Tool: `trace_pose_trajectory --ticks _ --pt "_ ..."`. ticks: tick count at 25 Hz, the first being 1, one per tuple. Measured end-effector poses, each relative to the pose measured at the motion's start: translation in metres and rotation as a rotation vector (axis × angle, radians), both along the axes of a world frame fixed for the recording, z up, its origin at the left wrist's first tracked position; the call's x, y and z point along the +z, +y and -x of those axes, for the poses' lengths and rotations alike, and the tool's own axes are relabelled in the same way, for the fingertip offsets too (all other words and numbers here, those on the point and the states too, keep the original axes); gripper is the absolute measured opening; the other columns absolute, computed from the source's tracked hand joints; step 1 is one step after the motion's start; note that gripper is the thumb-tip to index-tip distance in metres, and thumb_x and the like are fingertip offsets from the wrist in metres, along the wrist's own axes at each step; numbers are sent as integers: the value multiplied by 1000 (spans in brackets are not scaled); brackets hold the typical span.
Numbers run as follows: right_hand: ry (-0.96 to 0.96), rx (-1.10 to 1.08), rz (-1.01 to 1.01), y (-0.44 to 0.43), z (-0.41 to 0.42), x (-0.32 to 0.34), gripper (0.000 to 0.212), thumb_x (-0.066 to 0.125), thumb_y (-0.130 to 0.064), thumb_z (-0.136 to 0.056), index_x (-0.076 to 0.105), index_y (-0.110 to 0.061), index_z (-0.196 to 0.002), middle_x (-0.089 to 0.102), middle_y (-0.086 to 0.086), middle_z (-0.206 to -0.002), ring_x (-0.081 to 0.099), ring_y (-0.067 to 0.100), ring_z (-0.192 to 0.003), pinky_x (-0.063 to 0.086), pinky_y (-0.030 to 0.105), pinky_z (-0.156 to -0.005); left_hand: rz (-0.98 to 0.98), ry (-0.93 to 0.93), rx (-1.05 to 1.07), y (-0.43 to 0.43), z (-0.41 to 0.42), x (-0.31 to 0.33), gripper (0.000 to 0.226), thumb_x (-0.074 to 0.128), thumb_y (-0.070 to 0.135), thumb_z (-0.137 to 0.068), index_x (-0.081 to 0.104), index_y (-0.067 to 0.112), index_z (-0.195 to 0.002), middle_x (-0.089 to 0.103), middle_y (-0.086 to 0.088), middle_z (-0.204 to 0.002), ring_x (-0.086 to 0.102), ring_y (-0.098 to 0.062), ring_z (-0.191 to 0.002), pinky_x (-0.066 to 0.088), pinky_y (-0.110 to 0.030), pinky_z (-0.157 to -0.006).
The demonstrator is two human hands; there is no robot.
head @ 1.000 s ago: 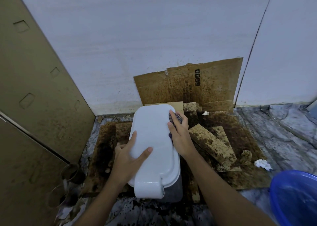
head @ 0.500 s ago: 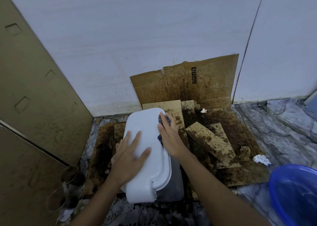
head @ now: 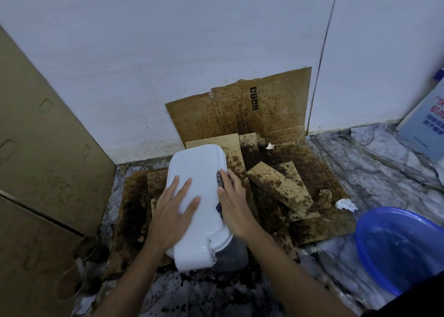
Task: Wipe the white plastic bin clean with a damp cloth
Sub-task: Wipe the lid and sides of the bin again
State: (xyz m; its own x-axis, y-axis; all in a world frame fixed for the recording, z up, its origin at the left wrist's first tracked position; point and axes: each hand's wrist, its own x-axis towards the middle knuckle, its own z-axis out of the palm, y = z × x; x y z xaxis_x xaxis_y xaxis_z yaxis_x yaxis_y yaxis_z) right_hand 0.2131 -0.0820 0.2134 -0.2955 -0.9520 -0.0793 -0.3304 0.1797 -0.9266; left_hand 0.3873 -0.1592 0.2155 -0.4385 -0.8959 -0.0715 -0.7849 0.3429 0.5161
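1. Fingers (head: 185, 188) of the left hand (head: 173, 215) lie straight and spread, pressing the white bin (head: 201, 162) steady on stained cardboard (head: 278, 187) near the far corner.
2. Right hand (head: 236, 208), fingers straight and together, presses a dark cloth (head: 219, 181) against the bin's right edge.
3. Its top looks clean; the sides seem left to wipe.

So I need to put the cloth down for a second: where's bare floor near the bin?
Bare marble floor lies right of the stained cardboard, between the wall and the blue basin. Crowded: cardboard scraps ring the white bin, brown tubes sit left, and the near floor is spattered dark.
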Motion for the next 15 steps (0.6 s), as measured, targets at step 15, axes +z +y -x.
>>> trace_pose_trajectory --ticks 15 --pt "44 34 -11 -74 12 6 52 26 -39 -109 17 -30 -159 5 -9 -166 6 24 -150 15 46 -122 8 78 36 -14 -19 -11 80 26 91 -81 23 56 -153 6 25 -167 12 -15 -155 23 -52 -123"
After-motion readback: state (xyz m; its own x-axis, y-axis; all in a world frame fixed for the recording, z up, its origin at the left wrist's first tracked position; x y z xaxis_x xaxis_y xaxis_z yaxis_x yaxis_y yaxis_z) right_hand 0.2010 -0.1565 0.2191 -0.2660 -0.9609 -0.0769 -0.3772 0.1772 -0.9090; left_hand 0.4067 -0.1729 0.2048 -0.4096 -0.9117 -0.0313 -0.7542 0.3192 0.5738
